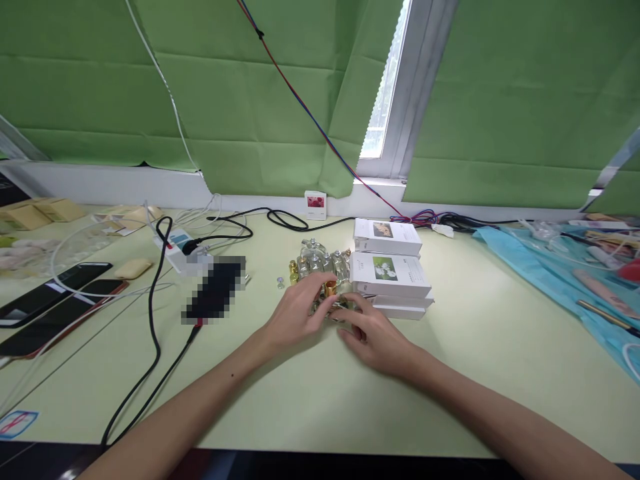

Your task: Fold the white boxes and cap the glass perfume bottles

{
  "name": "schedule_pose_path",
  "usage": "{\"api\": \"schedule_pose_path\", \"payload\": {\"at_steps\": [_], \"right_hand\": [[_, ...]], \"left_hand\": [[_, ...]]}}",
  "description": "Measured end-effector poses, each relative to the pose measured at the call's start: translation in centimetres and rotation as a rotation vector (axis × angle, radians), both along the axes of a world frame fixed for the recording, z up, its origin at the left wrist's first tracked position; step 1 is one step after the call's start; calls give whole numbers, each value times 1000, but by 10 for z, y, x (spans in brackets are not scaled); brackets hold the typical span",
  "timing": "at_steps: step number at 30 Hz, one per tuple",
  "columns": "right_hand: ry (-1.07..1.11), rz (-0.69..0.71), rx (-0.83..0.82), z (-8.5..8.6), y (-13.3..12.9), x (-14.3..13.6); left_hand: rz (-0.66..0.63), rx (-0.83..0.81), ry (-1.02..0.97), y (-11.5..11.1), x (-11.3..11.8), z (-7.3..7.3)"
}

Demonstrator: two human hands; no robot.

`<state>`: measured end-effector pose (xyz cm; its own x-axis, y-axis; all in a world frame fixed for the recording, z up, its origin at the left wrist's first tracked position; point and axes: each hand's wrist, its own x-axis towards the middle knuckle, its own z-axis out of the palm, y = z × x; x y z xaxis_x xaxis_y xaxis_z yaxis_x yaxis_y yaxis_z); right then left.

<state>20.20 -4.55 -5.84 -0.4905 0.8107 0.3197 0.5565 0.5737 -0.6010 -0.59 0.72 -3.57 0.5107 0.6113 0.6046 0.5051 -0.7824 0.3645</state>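
A cluster of small glass bottles point(313, 263) stands in the middle of the table, several with silver or gold tops. My left hand point(296, 312) is closed around a small glass bottle with a gold cap point(331, 288), its thumb and fingers on either side. From the right, my right hand point(383, 339) reaches to the same spot; its fingertips rest against the glass while its thumb stays apart. My fingers partly hide the lower bottles. Beside my right fingers is a stack of white boxes point(406, 272) with flower pictures.
A power strip point(175, 252) with black cables and two phones point(65, 313) lie to the left. A blurred-out dark object point(215, 291) sits nearer. Tiny clear pieces point(281, 283) lie left of the bottles. Blue sheeting point(545, 280) with assorted items covers the right side.
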Motion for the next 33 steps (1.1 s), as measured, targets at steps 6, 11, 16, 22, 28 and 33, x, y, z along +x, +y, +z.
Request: {"api": "schedule_pose_path", "payload": {"at_steps": [6,11,16,22,28,33], "right_hand": [[3,-6,-4,-2,0,0],[2,-8,-2,-2,1,0],[12,3,-6,-2,1,0],[13,-14,3,-4,1,0],[9,-24,-5,-3,2,0],[22,-25,-5,-4,2,0]], "left_hand": [[21,-20,2,-1,3,2],[50,-65,-14,-3,5,4],[59,-56,-28,-2,4,4],[-2,-44,3,1,-2,0],[-9,2,12,3,-1,-1],[8,6,-3,3,1,0]]}}
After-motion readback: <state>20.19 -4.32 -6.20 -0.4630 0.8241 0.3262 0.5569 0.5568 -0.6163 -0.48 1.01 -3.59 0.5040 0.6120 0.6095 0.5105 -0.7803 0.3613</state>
